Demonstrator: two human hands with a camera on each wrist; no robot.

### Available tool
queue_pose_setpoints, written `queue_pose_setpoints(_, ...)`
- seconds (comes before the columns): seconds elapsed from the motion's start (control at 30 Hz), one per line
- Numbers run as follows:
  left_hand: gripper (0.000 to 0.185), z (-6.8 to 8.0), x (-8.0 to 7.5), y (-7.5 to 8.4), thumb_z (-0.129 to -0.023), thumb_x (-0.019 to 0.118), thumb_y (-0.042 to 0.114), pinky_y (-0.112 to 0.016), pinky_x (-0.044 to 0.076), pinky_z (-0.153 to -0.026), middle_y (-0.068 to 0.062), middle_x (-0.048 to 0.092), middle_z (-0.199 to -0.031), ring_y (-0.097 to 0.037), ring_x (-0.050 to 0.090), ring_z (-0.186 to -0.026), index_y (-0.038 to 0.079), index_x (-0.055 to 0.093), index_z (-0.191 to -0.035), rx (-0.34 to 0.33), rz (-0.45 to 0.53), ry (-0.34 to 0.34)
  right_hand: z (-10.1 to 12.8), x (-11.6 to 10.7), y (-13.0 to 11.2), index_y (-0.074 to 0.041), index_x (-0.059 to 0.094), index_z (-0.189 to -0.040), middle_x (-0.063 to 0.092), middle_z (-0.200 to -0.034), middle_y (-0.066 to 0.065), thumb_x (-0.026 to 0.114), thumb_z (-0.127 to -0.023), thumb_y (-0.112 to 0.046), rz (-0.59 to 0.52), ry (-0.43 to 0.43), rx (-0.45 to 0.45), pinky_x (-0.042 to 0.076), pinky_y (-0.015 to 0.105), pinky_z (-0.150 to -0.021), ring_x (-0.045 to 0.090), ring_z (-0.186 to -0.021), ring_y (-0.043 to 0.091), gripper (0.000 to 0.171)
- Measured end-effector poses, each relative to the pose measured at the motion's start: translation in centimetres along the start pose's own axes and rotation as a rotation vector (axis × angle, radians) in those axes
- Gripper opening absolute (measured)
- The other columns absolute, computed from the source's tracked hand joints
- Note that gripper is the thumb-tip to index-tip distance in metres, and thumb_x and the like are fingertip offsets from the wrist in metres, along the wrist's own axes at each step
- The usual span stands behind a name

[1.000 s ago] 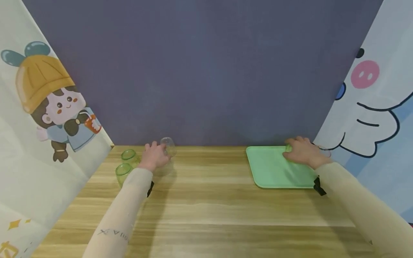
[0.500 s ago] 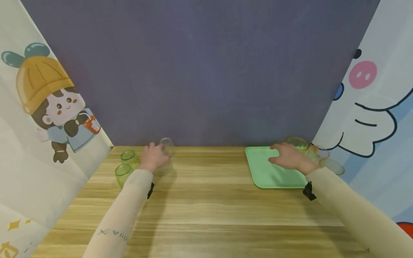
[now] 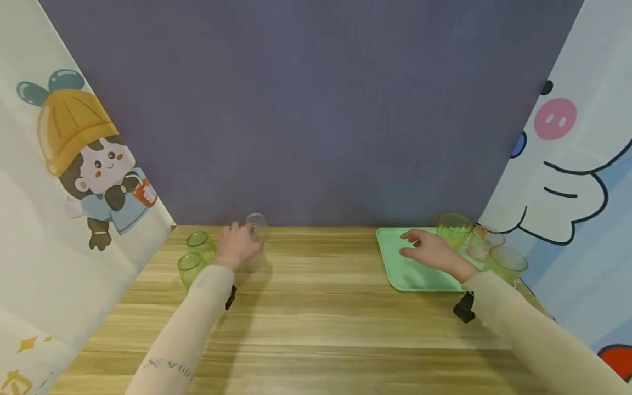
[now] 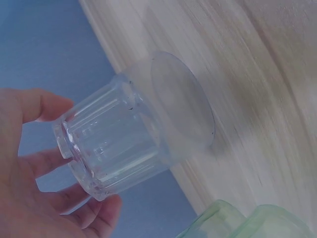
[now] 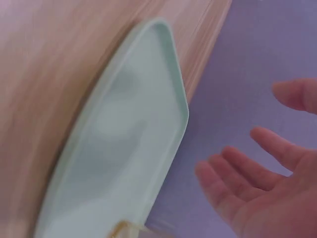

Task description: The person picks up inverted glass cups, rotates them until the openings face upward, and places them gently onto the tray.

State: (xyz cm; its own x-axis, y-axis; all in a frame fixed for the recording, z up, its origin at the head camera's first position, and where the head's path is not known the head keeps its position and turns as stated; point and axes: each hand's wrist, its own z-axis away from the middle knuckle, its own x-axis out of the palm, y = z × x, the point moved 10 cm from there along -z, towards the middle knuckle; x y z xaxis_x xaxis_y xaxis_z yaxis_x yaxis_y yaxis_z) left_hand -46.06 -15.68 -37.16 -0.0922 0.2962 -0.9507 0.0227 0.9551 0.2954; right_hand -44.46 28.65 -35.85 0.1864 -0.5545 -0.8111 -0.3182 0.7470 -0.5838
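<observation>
In the head view my left hand (image 3: 240,245) holds a clear glass (image 3: 258,227) near the back edge of the table. The left wrist view shows thumb and fingertips gripping that glass (image 4: 116,134) around its base, with its mouth angled toward the wood. Two green glasses (image 3: 190,269) stand left of this hand. My right hand (image 3: 428,251) hovers above the light green tray (image 3: 402,274), its fingers loosely bent and holding nothing. A yellow-green glass (image 3: 453,230) stands at the tray's back right, just beyond this hand.
Right of the right hand are a pinkish clear cup (image 3: 481,245) and another yellow-green cup (image 3: 507,264), partly hidden by the sleeve. A dark partition (image 3: 316,120) rises along the table's back edge. Printed side panels (image 3: 568,208) flank the wooden table (image 3: 316,318).
My right hand has moved left, away from the yellow-green glass at the tray's back right, uncovering the cups there. My left hand keeps its hold on the clear glass, nearly still.
</observation>
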Motion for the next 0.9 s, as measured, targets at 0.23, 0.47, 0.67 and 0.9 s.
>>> queue_pose_setpoints(0.23,0.058,0.4,-0.1,0.0,-0.095,0.059,0.035,-0.068,0.032,-0.106,-0.033,0.047,-0.136,-0.054,0.039,-0.127,0.003,0.054,-0.143,-0.012,0.05,0.009,0.2,1.3,0.0,0.002,0.054,-0.14,0.055,-0.137,0.028,0.063,-0.101,-0.03,-0.125,0.009,0.023,0.053,0.049,-0.09,0.057,-0.119,0.042,0.051)
queue_pose_setpoints(0.47,0.057,0.9,-0.5,0.3,-0.095,0.06,0.033,-0.069,0.034,-0.104,-0.033,0.046,-0.135,-0.053,0.039,-0.127,0.002,0.054,-0.143,-0.008,0.072,0.012,0.5,2.3,-0.1,0.001,0.054,-0.14,0.056,-0.135,0.027,0.064,-0.101,-0.029,-0.208,0.013,0.02,0.052,0.049,-0.093,0.059,-0.117,0.039,0.049)
queue_pose_setpoints(0.67,0.056,1.3,-1.0,0.6,-0.095,0.059,0.032,-0.066,0.037,-0.102,-0.032,0.047,-0.131,-0.052,0.041,-0.123,0.0,0.054,-0.14,0.007,0.096,0.023,0.8,3.1,-0.4,0.002,0.052,-0.142,0.055,-0.136,0.027,0.062,-0.102,-0.027,-0.252,-0.003,0.013,0.053,0.047,-0.093,0.058,-0.118,0.038,0.05)
queue_pose_setpoints(0.9,0.056,1.7,-1.2,1.4,-0.097,0.058,0.033,-0.064,0.033,-0.108,-0.032,0.046,-0.134,-0.051,0.036,-0.13,-0.001,0.052,-0.14,0.038,0.143,0.026,0.8,3.9,-0.8,0.004,0.052,-0.141,0.056,-0.134,0.027,0.061,-0.103,-0.023,-0.287,-0.009,-0.001,0.055,0.044,-0.089,0.059,-0.116,0.038,0.048)
